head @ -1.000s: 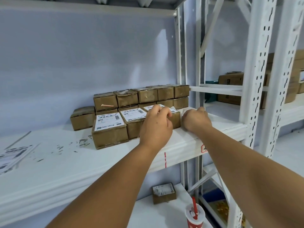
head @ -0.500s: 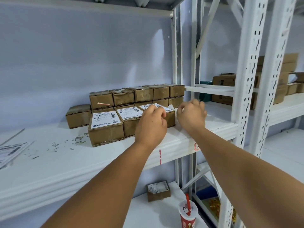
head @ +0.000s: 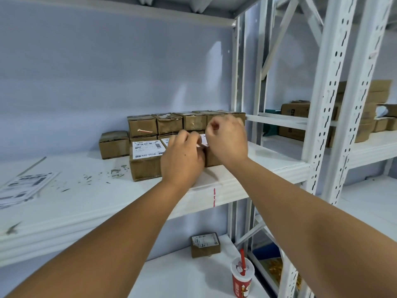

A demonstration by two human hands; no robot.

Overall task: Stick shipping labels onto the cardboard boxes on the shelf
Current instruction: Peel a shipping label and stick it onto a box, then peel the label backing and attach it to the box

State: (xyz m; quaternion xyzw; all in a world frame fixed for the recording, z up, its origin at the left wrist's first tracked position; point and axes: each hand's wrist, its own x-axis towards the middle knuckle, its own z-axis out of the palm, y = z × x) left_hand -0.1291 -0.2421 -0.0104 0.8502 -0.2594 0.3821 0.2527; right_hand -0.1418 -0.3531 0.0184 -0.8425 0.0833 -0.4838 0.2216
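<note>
The likeliest trouble from here is the shipping label [head: 203, 141] going down crooked or creased. It is showing only as a pale sliver between the two hands, above the cardboard box [head: 213, 160] at the right end of the front row on the shelf [head: 86, 209]. If one edge is sticking before the rest is lined up, the paper may be wrinkling or overhanging the lid. A tug could also be tearing it, or nudging that light box against its neighbours. The left hand [head: 182, 161] is reaching over the front row, its fingers curling down and seeming to be pinching the label's near edge. The right hand [head: 227, 140] is hovering just beside it with fingers tightly curled, but it is blurring, so I cannot tell whether it is gripping the label, a backing strip or nothing. The labelled box [head: 146, 166] is sitting at the row's left end, and spare label sheets [head: 23, 186] are lying well apart, further left.
</note>
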